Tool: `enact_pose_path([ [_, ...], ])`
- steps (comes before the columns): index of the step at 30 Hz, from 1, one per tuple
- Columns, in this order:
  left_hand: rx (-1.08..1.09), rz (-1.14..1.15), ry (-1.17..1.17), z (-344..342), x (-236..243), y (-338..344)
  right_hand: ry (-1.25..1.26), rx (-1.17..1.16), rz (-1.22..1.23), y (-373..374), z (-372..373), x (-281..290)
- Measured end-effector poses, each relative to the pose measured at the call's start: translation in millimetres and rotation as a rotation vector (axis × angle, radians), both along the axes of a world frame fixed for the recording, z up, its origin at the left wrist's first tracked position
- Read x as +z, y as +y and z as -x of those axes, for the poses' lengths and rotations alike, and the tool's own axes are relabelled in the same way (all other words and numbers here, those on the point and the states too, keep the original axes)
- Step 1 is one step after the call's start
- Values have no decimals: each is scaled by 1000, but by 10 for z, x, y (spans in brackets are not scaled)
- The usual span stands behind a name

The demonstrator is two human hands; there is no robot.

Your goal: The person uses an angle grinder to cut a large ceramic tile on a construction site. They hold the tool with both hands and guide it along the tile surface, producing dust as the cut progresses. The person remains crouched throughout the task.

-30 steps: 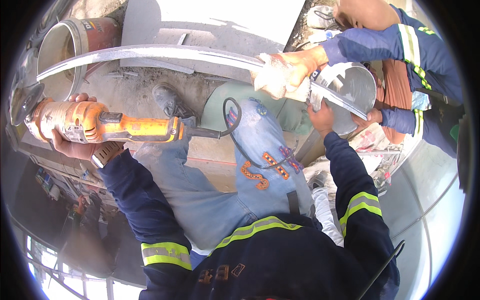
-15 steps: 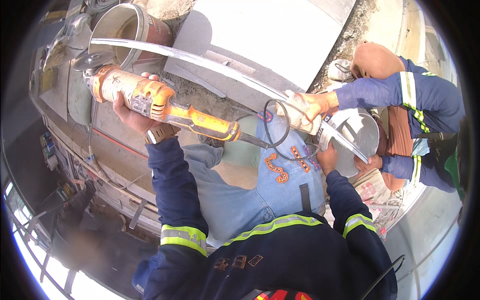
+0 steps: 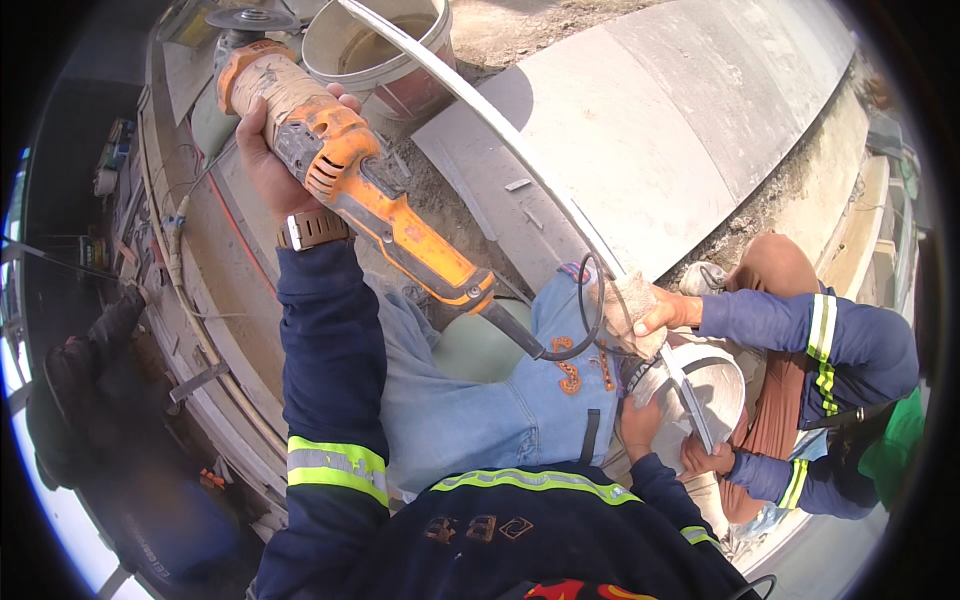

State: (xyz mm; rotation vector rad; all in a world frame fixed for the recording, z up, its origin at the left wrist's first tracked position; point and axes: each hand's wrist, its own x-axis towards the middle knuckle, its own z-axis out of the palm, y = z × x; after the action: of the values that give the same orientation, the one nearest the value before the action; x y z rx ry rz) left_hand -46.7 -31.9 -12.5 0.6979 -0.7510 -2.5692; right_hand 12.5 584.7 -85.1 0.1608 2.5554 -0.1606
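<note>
My left hand (image 3: pixel 268 165) is closed around the tape-wrapped body of an orange and black angle grinder (image 3: pixel 335 170), which I hold up to the left. Its disc (image 3: pixel 252 19) points to the far left, and a black cord (image 3: pixel 515 330) leaves its rear end over my thigh. My right hand (image 3: pixel 640 425) is low beside my leg, against a pale bucket (image 3: pixel 725 375); its fingers are partly hidden. A long, narrow pale strip (image 3: pixel 500 125) runs diagonally past the grinder. A co-worker's hands hold its near end, one with a tan, rough cloth-like piece (image 3: pixel 628 312).
Another bucket (image 3: pixel 400 75) stands at the far left, behind the strip. Large grey boards (image 3: pixel 640 120) lie on the rough ground ahead. The co-worker (image 3: pixel 850 335) sits close on my right. A red cable (image 3: pixel 235 225) and planks (image 3: pixel 225 330) run along my left.
My view has turned, so the boards and co-worker sit lower and further right. The grinder is still in my left hand, now tilted more steeply. My right hand remains beside the bucket.
</note>
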Motion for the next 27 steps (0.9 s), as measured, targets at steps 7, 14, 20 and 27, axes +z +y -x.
enact_pose_path([
  [7, 13, 150, 67, 10, 169, 134, 30, -16, 156, 102, 27, 14],
  [14, 163, 413, 144, 513, 752, 61, -3, 8, 134, 34, 168, 131],
  [20, 353, 951, 150, 1012, 1608, -165, 88, 25, 160, 93, 16, 73],
  [27, 195, 460, -28, 696, 859, 16, 13, 21, 109, 2, 52, 146],
])
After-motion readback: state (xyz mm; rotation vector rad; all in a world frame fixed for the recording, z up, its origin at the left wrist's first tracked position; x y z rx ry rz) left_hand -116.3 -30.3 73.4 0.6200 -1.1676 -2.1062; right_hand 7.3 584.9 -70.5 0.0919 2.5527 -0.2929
